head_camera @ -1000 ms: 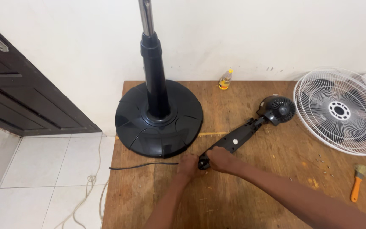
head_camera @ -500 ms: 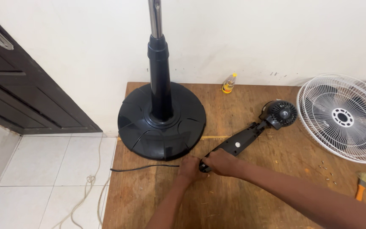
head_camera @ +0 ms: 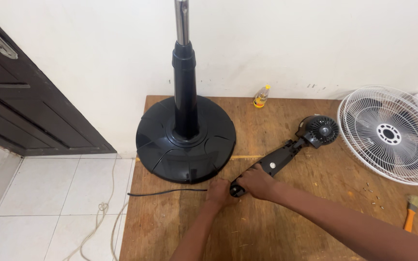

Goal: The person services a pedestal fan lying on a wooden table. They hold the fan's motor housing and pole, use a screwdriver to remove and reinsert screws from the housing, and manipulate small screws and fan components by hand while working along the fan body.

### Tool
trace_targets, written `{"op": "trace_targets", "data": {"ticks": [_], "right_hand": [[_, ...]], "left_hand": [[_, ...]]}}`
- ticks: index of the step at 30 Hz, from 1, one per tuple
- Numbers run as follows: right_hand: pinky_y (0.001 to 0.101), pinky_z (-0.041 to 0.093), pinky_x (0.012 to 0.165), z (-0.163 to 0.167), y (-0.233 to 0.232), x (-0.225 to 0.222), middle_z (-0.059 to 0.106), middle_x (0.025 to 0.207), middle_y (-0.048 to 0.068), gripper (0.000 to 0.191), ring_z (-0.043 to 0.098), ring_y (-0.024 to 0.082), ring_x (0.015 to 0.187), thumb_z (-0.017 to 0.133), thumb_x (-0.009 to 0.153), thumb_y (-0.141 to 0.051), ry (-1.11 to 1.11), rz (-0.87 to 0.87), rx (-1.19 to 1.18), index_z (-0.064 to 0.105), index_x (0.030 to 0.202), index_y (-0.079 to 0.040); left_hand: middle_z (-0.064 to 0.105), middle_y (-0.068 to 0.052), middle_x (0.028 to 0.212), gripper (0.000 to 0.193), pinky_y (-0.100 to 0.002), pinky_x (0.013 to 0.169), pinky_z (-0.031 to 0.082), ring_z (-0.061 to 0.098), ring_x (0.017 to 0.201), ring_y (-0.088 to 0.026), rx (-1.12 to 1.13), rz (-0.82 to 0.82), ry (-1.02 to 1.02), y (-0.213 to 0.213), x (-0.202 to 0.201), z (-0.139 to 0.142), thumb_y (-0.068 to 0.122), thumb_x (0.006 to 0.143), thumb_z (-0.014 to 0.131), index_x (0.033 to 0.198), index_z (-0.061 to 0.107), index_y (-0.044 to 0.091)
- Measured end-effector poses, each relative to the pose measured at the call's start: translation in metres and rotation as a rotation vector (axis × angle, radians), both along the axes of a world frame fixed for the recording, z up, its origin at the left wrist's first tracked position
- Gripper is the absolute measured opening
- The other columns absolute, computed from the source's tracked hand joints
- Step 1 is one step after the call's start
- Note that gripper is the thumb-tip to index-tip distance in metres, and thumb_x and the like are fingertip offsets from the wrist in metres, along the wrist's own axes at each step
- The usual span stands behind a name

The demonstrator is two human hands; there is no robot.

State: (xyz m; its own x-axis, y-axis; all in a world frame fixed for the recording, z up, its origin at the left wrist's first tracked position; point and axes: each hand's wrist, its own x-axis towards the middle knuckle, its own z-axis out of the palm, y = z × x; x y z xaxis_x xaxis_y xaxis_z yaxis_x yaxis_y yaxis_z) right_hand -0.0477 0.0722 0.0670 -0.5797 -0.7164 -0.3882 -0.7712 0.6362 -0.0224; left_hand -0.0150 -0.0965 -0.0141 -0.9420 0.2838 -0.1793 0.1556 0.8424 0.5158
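Fan neck [head_camera: 286, 155], a long black part, lies slantwise on the wooden tabletop [head_camera: 276, 232], its round motor end [head_camera: 321, 128] up and right near the white fan guard [head_camera: 394, 136], its lower end under the person's hands. Right hand [head_camera: 257, 182] rests over that lower end, fingers curled down around it, so this grip is closed on the neck. Left hand [head_camera: 219, 191] sits just beside it, touching the same end where a black cord [head_camera: 165, 192] comes out; its fingers are bent, but what exactly they pinch, the cord or the neck's tip, cannot be told. The cord runs left from the hands along the tabletop to its edge.

Just behind the hands stands the black round fan base [head_camera: 186, 141], with its pole [head_camera: 184, 67] upright. A small yellow bottle [head_camera: 261, 96] stands by the wall. Near the right edge lie a few small screws [head_camera: 372, 193] and an orange-handled brush [head_camera: 411, 212]. A pale cable [head_camera: 103, 212] lies on the tiled floor [head_camera: 44, 193], beside a dark door [head_camera: 20, 111].
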Motion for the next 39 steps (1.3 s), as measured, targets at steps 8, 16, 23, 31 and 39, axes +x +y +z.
{"op": "trace_targets", "data": {"ticks": [8, 16, 23, 31, 39], "right_hand": [[0.0471, 0.055, 0.083, -0.026, 0.011, -0.004, 0.07, 0.093, 0.022, 0.014, 0.07, 0.039, 0.094, 0.064, 0.093, -0.015, -0.103, -0.109, -0.008, 0.067, 0.096, -0.002], [0.053, 0.053, 0.081, -0.021, 0.011, -0.006, 0.069, 0.092, 0.024, 0.037, 0.066, 0.042, 0.093, 0.07, 0.085, -0.02, -0.107, -0.264, -0.064, 0.059, 0.11, 0.005], [0.0519, 0.053, 0.075, -0.018, 0.008, 0.009, 0.071, 0.086, 0.022, 0.025, 0.07, 0.037, 0.082, 0.067, 0.085, -0.007, -0.002, 0.048, -0.092, 0.063, 0.108, 0.002], [0.0491, 0.055, 0.077, -0.018, 0.005, 0.013, 0.067, 0.088, 0.028, 0.018, 0.068, 0.045, 0.089, 0.066, 0.088, -0.014, -0.09, -0.535, -0.286, 0.066, 0.09, 0.004], [0.0353, 0.058, 0.079, 0.008, 0.094, 0.017, 0.08, 0.092, 0.011, 0.028, 0.076, 0.02, 0.086, 0.073, 0.085, -0.025, -0.327, -0.843, -0.785, 0.077, 0.103, -0.004]], "left_hand": [[0.071, -0.02, 0.105, 0.056, -0.045, 0.091, 0.056, 0.069, 0.102, -0.036, 0.008, 0.016, -0.027, 0.0, 0.002, 0.0, 0.045, 0.059, 0.093, 0.095, 0.077, 0.004], [0.073, -0.021, 0.102, 0.055, -0.045, 0.094, 0.056, 0.07, 0.102, -0.035, 0.034, 0.008, -0.016, -0.002, 0.0, 0.002, 0.046, 0.06, 0.092, 0.093, 0.077, 0.004], [0.072, -0.02, 0.1, 0.054, -0.045, 0.091, 0.055, 0.069, 0.1, -0.036, 0.056, 0.012, 0.054, -0.003, 0.002, -0.001, 0.045, 0.059, 0.093, 0.089, 0.077, 0.004], [0.07, -0.022, 0.103, 0.058, -0.045, 0.092, 0.055, 0.068, 0.1, -0.036, 0.008, 0.006, -0.009, 0.0, 0.002, -0.001, 0.046, 0.06, 0.096, 0.091, 0.076, 0.0], [0.073, -0.017, 0.096, 0.059, -0.045, 0.088, 0.056, 0.071, 0.093, -0.034, 0.029, -0.015, 0.092, -0.005, 0.008, -0.01, 0.048, 0.059, 0.095, 0.092, 0.077, 0.003]]}}
